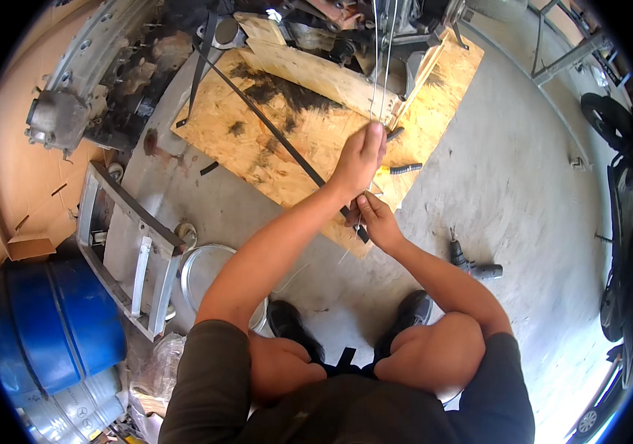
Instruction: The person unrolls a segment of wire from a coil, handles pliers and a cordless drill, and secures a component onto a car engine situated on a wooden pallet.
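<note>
Head view: the left hand [362, 159] is closed around the thin wire [385, 78], whose two strands run up from the fist toward the metal parts ahead, and the right hand [380, 222] pinches it lower down, over the near corner of the chipboard panel [309, 135]. Should the left grip slacken, the straight-drawn strands could slip; the black strap [287, 145] beneath might snag a loose end.

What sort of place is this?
Probably a garage or mechanical workshop: a dark pistol-shaped power drill lies on the grey concrete floor, a bulky grey metal casting, possibly an engine part, sits upper left, and a large blue drum lower left.
</note>
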Action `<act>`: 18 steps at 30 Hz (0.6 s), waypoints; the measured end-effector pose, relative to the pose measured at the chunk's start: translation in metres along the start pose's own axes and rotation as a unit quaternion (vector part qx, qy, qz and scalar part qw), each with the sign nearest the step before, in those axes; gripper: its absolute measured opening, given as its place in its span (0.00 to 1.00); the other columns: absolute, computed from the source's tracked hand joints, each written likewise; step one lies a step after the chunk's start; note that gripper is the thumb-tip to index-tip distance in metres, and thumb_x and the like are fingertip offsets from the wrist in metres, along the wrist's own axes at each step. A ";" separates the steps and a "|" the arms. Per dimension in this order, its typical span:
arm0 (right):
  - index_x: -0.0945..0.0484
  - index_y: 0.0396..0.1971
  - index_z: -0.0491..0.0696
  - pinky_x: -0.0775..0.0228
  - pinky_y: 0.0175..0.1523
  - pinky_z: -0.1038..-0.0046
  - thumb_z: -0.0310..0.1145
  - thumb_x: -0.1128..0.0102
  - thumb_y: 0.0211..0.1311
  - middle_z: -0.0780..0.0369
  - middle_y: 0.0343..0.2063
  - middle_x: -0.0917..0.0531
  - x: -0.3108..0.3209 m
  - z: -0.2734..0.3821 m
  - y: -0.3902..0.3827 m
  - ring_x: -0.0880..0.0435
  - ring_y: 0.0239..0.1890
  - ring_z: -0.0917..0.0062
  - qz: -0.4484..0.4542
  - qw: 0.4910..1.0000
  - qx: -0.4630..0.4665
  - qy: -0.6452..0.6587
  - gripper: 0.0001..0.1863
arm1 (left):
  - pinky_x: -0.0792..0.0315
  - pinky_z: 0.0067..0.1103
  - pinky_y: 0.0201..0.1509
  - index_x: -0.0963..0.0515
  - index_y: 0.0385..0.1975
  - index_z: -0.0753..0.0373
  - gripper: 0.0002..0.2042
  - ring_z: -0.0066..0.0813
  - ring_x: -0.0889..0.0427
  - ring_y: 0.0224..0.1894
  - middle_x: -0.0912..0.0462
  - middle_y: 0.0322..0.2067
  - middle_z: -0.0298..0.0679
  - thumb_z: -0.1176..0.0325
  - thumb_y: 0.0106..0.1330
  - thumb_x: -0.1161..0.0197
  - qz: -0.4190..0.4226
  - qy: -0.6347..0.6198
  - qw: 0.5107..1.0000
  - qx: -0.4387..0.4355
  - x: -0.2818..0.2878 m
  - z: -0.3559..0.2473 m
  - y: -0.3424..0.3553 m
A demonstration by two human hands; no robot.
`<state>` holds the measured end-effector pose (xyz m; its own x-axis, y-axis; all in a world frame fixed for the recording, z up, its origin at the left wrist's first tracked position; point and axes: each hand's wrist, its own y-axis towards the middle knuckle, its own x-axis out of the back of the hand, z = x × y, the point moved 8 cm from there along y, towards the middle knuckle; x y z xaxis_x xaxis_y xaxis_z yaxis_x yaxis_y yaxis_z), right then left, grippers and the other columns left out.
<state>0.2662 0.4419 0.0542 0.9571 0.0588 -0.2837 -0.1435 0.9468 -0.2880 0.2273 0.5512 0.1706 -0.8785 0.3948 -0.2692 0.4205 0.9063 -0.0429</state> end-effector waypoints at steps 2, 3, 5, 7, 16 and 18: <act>0.25 0.37 0.42 0.23 0.38 0.74 0.41 0.57 0.81 0.61 0.29 0.17 0.007 0.009 0.001 0.17 0.31 0.78 0.023 0.998 0.028 -0.052 0.18 | 0.30 0.24 0.33 0.32 0.30 0.62 0.20 0.26 0.30 0.24 0.30 0.22 0.34 0.53 0.81 0.57 0.053 0.108 0.993 -0.005 0.015 0.022 -0.014; 0.24 0.39 0.40 0.22 0.39 0.74 0.40 0.55 0.81 0.60 0.31 0.15 0.009 0.010 -0.001 0.16 0.31 0.77 0.034 0.996 0.039 -0.075 0.18 | 0.28 0.25 0.35 0.31 0.33 0.63 0.19 0.26 0.28 0.26 0.28 0.24 0.34 0.54 0.81 0.56 0.078 0.190 0.978 -0.027 0.026 0.034 -0.025; 0.21 0.40 0.39 0.21 0.39 0.73 0.38 0.53 0.80 0.59 0.34 0.13 0.012 0.008 -0.006 0.15 0.32 0.76 0.040 0.994 0.035 -0.101 0.17 | 0.25 0.27 0.39 0.30 0.38 0.65 0.15 0.29 0.23 0.29 0.24 0.28 0.37 0.58 0.80 0.52 0.114 0.286 0.951 -0.010 0.040 0.054 -0.050; 0.20 0.40 0.38 0.21 0.39 0.72 0.36 0.50 0.78 0.58 0.34 0.13 0.010 0.012 -0.008 0.15 0.32 0.76 0.039 0.994 0.009 -0.107 0.16 | 0.24 0.30 0.43 0.27 0.42 0.67 0.11 0.33 0.19 0.34 0.19 0.33 0.40 0.63 0.77 0.47 0.125 0.323 0.936 0.062 0.055 0.072 -0.082; 0.19 0.39 0.36 0.21 0.35 0.74 0.31 0.43 0.74 0.59 0.26 0.16 -0.001 0.035 -0.015 0.15 0.28 0.78 0.070 0.969 0.011 -0.238 0.12 | 0.23 0.30 0.39 0.18 0.39 0.64 0.08 0.44 0.15 0.34 0.14 0.32 0.46 0.66 0.70 0.39 0.077 0.430 0.895 0.087 0.059 0.119 -0.181; 0.19 0.38 0.36 0.21 0.35 0.74 0.31 0.43 0.74 0.60 0.26 0.17 -0.003 0.032 -0.018 0.15 0.27 0.78 0.060 0.972 0.011 -0.229 0.12 | 0.23 0.29 0.38 0.18 0.38 0.64 0.08 0.43 0.15 0.31 0.14 0.30 0.44 0.66 0.70 0.39 0.065 0.438 0.888 0.127 0.060 0.116 -0.181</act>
<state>0.2744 0.4349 0.0894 0.9461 0.2995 0.1234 -0.2611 0.9305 -0.2570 0.1254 0.3931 0.0504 -0.6116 0.5602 0.5587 0.4716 0.8251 -0.3111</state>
